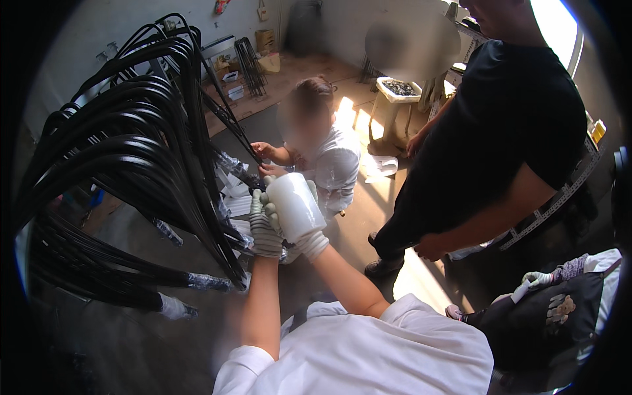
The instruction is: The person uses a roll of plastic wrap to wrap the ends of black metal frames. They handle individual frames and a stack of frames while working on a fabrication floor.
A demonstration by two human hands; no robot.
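Being clamped by the fingers of the right hand, a white roll is being held at a tilt near the middle of the view, just beside the left hand. Whether the left fingers are being closed on anything cannot be told, their tips being partly lost among the roll and the black tubes. On the left, room is being taken up by the tubes, bunched side by side, with film-wrapped ends being pointed toward the left forearm. Open room is being left along the sunlit floor between a crouching person and a standing person; farther right, the space is being bordered by a perforated metal strip. The standing person's head is being cut off by the upper edge, and the legs of a third person are being partly lost in shadow at the lower right. Part of the back wall is being covered by a blurred patch. Near that wall, small dark pieces are being held in a white tray; the contents of a cardboard box are being hidden.
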